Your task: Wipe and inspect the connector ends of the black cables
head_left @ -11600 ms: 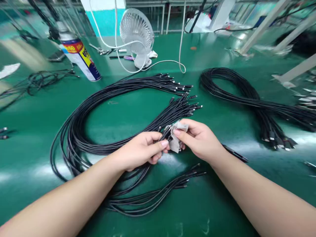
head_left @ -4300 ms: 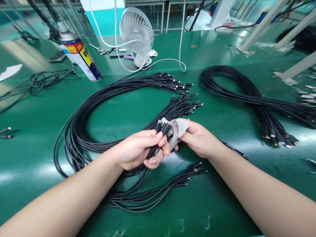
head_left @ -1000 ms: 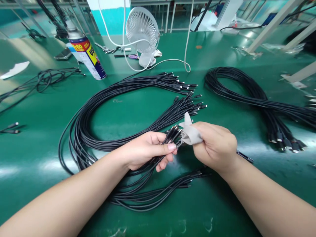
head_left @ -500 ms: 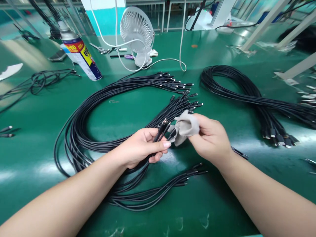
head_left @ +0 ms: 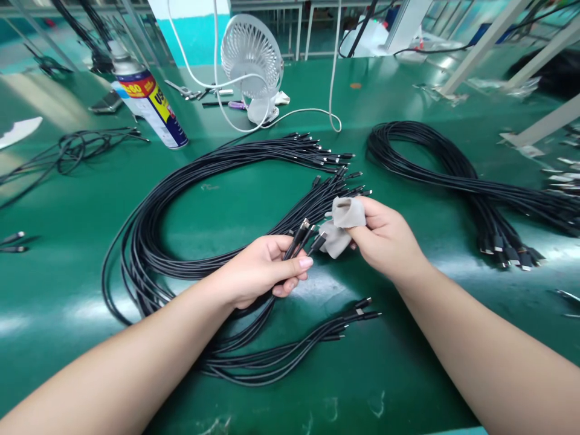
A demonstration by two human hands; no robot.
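Observation:
Several black USB cables (head_left: 295,246) are gripped near their connector ends in my left hand (head_left: 267,269), plugs pointing up and to the right. My right hand (head_left: 389,238) pinches a crumpled grey cloth (head_left: 348,212) just right of those plugs. The lower fold of the cloth hangs close to the rightmost connector; whether they touch I cannot tell. Behind my left hand a big looped bundle of black cables (head_left: 181,175) lies on the green table (head_left: 344,386), its connectors fanned out to the right. Nearer to me rests a smaller group of cable ends (head_left: 335,326).
A second cable bundle (head_left: 421,145) lies at the right. At the back stand a white fan (head_left: 251,54) with a looping white cord and a spray can (head_left: 154,103). Loose cables (head_left: 72,151) are at the left. Metal posts (head_left: 548,127) rise from the table's right side.
The cloth and my right hand have shifted slightly up and away from the plugs, leaving the rightmost connector more exposed. My left hand has hardly moved.

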